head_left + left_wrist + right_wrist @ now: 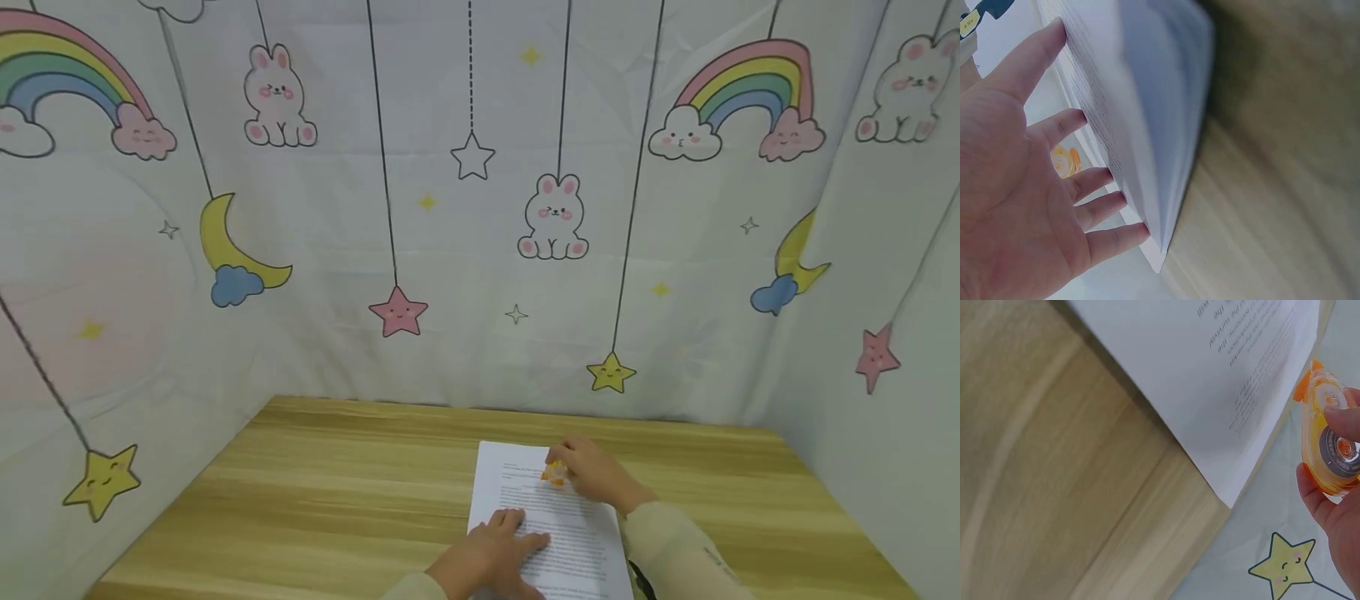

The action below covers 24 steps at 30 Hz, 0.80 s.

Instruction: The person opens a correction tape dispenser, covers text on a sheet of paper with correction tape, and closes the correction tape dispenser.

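Note:
A thick stack of printed paper [577, 542] lies on the wooden table in front of me. My left hand [495, 552] rests on its left side, and in the left wrist view the fingers spread almost straight with their tips on the page. Near the top of the page, my right hand [600, 477] holds an orange see-through correction tape [554, 474]. The right wrist view shows the correction tape [1317, 447] pinched between thumb and fingers, its orange tip [1302, 386] pointing towards the paper. Whether that tip touches the sheet, I cannot tell.
The wood-grain table [322, 500] extends to both sides of the stack. Behind it and at the sides hangs a white cloth [465, 350] printed with rainbows, rabbits, moons and stars. A dark strip with a yellow label [985, 15] shows near the other wrist.

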{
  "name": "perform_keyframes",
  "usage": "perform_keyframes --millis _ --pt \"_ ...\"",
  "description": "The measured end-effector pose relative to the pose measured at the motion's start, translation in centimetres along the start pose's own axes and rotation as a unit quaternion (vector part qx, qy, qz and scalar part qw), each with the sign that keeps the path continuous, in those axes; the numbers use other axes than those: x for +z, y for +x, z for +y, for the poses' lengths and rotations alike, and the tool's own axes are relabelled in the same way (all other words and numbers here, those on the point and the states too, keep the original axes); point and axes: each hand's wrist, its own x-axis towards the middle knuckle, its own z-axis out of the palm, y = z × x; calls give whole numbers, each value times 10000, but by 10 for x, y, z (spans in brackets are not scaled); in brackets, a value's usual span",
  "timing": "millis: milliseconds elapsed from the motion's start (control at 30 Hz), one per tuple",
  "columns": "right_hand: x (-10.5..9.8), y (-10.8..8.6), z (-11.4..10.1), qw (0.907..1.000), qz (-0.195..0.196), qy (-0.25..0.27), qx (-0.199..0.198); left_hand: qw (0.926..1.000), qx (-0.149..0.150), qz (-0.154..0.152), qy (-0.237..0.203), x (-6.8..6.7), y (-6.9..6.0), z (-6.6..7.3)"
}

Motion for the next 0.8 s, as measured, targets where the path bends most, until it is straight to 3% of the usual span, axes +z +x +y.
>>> perform_keyframes --millis 400,800 --pt "-3 -5 6 9999 108 -67 5 9999 40 34 108 -3 0 1" --pt "-13 -14 6 9995 -179 108 241 9999 -97 -63 121 -4 2 7"
